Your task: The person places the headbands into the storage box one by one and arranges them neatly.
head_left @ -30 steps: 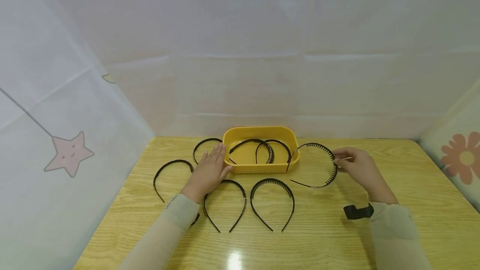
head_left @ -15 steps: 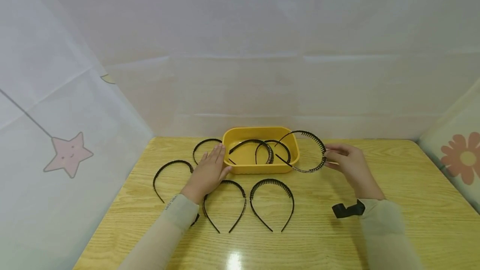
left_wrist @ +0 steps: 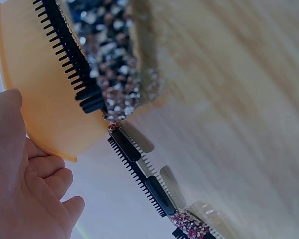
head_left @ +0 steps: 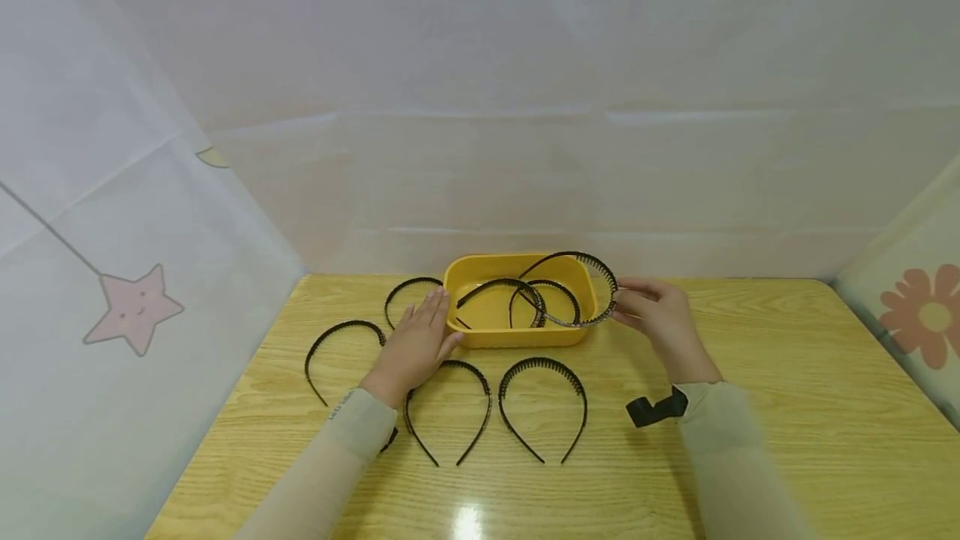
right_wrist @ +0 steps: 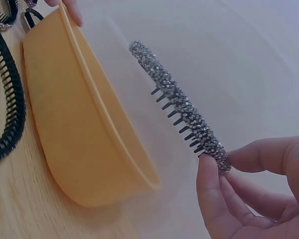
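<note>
My right hand (head_left: 662, 322) pinches a black toothed headband (right_wrist: 177, 102) between thumb and fingers. Small glittering stones cover its outer face. In the head view the band slants over the right end of a yellow plastic box (head_left: 525, 340), its free ends pointing left above the box. Inside the box lie two more black headbands, one resting across the left part. My left hand (head_left: 411, 350) lies against the box's left end, fingers straight along the rim and thumb near the front corner. The left wrist view shows it touching the wall of the yellow box (left_wrist: 50, 109).
Two headbands lie in front of the box, a right one (head_left: 543, 362) and a left one (head_left: 467, 366). Further left are another headband (head_left: 341, 324) and one behind my hand (head_left: 411, 280). White cloth (head_left: 480, 190) hangs behind the wooden table (head_left: 787, 373).
My right hand has moved left and slightly up with the headband, from beside the box to over its right end. My left hand and the other headbands stay where they were.
</note>
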A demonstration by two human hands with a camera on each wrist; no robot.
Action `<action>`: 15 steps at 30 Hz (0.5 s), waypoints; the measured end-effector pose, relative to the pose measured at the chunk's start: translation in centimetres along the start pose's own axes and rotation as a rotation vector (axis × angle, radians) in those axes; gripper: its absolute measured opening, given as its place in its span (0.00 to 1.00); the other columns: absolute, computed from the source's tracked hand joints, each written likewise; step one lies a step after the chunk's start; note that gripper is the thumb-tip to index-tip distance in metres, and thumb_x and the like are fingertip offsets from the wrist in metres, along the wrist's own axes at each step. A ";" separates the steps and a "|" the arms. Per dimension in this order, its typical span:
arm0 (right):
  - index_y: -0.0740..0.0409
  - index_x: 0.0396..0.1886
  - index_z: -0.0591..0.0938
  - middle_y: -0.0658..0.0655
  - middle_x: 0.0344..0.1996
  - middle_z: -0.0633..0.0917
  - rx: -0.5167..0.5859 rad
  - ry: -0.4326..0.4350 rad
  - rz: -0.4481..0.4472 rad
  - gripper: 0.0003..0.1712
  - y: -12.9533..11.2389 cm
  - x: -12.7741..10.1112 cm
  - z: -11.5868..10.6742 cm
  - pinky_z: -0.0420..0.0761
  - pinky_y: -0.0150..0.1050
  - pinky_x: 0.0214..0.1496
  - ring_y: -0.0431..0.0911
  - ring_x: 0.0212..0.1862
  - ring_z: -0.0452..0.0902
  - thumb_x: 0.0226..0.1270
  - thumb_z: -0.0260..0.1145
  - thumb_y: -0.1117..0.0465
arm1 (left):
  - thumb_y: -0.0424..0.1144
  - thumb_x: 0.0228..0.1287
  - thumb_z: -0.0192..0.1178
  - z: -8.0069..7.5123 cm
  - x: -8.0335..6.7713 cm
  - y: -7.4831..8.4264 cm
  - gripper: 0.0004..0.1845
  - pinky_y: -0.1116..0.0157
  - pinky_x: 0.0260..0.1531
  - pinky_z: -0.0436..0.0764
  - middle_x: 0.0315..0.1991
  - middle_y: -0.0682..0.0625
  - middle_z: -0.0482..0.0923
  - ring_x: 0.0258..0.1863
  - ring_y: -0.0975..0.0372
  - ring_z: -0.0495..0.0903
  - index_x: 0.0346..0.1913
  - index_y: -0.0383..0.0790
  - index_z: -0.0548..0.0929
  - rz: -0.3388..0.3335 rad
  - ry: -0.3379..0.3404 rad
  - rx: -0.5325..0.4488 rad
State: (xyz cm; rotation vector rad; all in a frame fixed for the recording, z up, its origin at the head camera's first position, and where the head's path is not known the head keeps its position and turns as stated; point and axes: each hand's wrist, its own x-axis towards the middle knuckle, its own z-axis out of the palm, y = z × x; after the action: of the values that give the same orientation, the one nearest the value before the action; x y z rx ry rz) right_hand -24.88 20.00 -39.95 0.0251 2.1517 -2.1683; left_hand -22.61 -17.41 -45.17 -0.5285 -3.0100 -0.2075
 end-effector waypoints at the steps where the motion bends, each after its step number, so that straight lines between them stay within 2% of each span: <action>1: 0.75 0.68 0.71 0.55 0.46 0.82 0.009 0.003 0.001 0.27 0.1 0.2 0.3 0.86 0.34 0.51 0.39 0.42 0.84 0.75 0.63 0.65 | 0.57 0.82 0.43 0.0 0.0 0.0 0.41 0.44 0.77 0.52 0.81 0.38 0.46 0.80 0.49 0.47 0.80 0.30 0.49 0.001 0.001 0.002; 5: 0.75 0.68 0.71 0.57 0.46 0.82 0.054 0.015 0.000 0.27 0.3 0.7 1.3 0.86 0.33 0.49 0.39 0.40 0.84 0.74 0.62 0.67 | 0.57 0.81 0.44 0.1 0.1 -0.1 0.41 0.44 0.76 0.52 0.81 0.38 0.46 0.80 0.48 0.47 0.80 0.30 0.49 0.003 0.002 0.005; 9: 0.75 0.67 0.72 0.52 0.40 0.85 0.098 0.039 0.009 0.25 0.8 1.2 2.5 0.87 0.32 0.47 0.39 0.38 0.85 0.73 0.62 0.69 | 0.57 0.81 0.44 0.1 0.1 -0.1 0.41 0.44 0.76 0.53 0.81 0.37 0.47 0.80 0.48 0.48 0.80 0.30 0.49 0.004 0.010 0.002; 12: 0.74 0.67 0.73 0.49 0.36 0.86 0.096 0.046 0.014 0.25 1.3 1.6 3.3 0.87 0.34 0.47 0.39 0.36 0.85 0.73 0.62 0.69 | 0.57 0.81 0.44 0.1 0.1 -0.1 0.40 0.44 0.76 0.54 0.81 0.38 0.47 0.80 0.48 0.48 0.80 0.30 0.49 0.004 0.009 0.003; 15: 0.73 0.67 0.74 0.53 0.38 0.86 0.069 0.049 0.024 0.24 1.7 1.9 4.1 0.87 0.36 0.48 0.39 0.35 0.85 0.73 0.62 0.69 | 0.57 0.81 0.45 0.2 0.1 -0.1 0.41 0.44 0.76 0.54 0.81 0.38 0.47 0.80 0.48 0.48 0.80 0.31 0.49 0.004 0.010 0.007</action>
State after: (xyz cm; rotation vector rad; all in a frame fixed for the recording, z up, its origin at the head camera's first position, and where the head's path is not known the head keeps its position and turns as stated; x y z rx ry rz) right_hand -26.41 15.80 -41.73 0.1090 2.0891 -2.2515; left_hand -22.77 -17.46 -45.38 -0.5310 -2.9990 -0.1988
